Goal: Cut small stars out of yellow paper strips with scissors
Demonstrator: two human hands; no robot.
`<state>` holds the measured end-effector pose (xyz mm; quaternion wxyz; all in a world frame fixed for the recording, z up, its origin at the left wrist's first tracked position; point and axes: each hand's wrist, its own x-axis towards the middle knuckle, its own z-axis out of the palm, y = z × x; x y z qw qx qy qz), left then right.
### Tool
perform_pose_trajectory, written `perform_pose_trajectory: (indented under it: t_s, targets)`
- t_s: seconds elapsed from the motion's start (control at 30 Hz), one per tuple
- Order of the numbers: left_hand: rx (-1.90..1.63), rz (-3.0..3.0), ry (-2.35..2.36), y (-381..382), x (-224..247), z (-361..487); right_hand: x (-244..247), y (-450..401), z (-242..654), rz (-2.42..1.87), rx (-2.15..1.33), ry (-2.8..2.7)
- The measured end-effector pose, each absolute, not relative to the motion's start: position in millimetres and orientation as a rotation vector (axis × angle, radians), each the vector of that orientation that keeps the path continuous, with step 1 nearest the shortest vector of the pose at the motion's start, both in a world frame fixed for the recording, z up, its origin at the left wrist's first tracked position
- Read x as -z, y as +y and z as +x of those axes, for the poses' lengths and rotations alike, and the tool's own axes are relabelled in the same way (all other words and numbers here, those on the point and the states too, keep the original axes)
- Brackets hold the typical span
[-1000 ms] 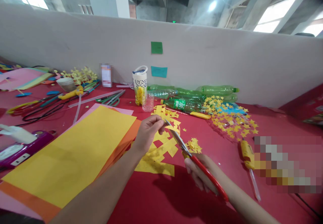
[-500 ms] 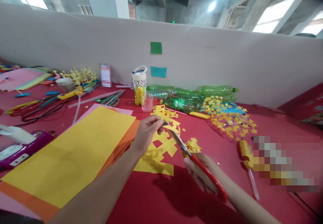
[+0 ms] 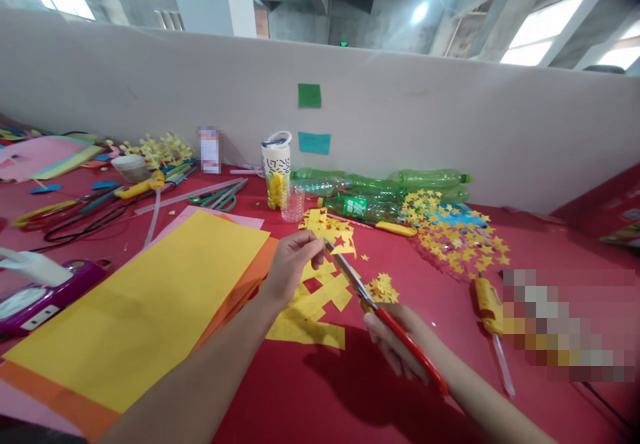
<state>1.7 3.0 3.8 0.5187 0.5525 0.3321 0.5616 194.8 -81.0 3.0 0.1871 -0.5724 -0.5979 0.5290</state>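
Two hands (image 3: 295, 263), one pair of red-handled scissors (image 3: 370, 299)
Two wall notes (image 3: 309, 95), two yellow glue guns (image 3: 489, 304), one tumbler (image 3: 276, 166), one clear cup (image 3: 293, 206), one power strip (image 3: 75, 287), at least four overlapping plastic bottles (image 3: 360, 207); the yellow stars (image 3: 383, 287) are too heaped to count.

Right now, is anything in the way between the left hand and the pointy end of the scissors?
Nothing that I can see. The scissors, in the right hand, point right at the left hand. Yellow scraps lie underneath. Whether the left hand pinches anything is too small to tell.
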Motion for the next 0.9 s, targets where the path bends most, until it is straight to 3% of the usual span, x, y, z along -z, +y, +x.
perform_pose_trajectory:
  t_s: [0.9]
  targets:
    - [-1.292, 1.347, 0.780, -1.5, 1.0, 5.9, 4.3, -88.1, 192.6, -1.519, -1.577, -1.624]
